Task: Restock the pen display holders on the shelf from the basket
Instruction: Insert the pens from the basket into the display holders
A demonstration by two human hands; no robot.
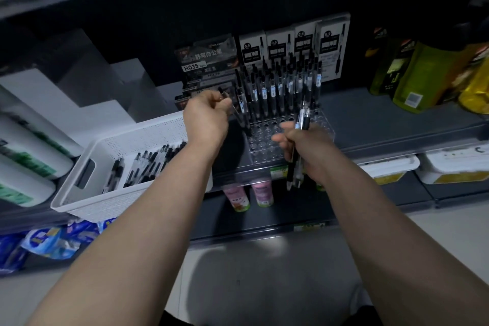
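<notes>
The left hand [209, 116] pinches one slim black-and-clear plastic pen [237, 114] near its upper end, tip angled down toward the left edge of the clear acrylic tiered display holder [264, 141] on the dark grey shelf [383, 127]. The right hand [304, 148] is curled round a bundle of matching pens [296, 169], held upright just in front of the holder. The holder's back rows are full and its front holes are bare. More loose pens [148, 164] lie in the white perforated plastic basket [79, 193] to the left.

The pens look light, stiff and smooth, so a bundle could slide apart in a loose grip. A pinch on the barrel near the top probably steers the tip best. The acrylic holder seems light enough to shift if knocked.
</notes>
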